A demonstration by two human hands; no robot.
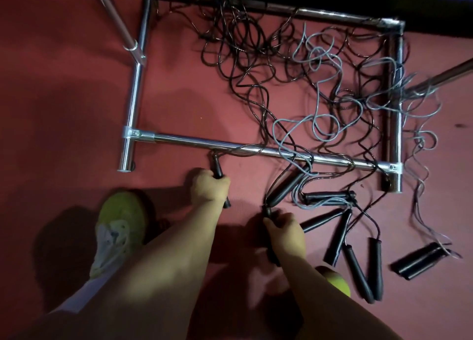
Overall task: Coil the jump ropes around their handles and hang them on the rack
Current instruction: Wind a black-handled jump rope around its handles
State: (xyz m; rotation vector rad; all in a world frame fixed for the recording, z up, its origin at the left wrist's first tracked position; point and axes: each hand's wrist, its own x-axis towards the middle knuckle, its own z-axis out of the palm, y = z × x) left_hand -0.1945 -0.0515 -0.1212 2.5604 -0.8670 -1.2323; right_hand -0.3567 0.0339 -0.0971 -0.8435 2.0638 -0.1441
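Several jump ropes lie in a black and grey tangle on the red floor, inside the chrome base frame of the rack. My left hand grips one black handle just in front of the frame's near bar. My right hand grips another black handle, whose cord runs up toward the tangle. More black handles lie loose on the floor to the right of my right hand. A pair of handles lies further right.
Chrome uprights of the rack slant out at the upper left and at the right. My yellow-green shoe stands on the floor at the lower left, and the other shoe shows beside my right forearm.
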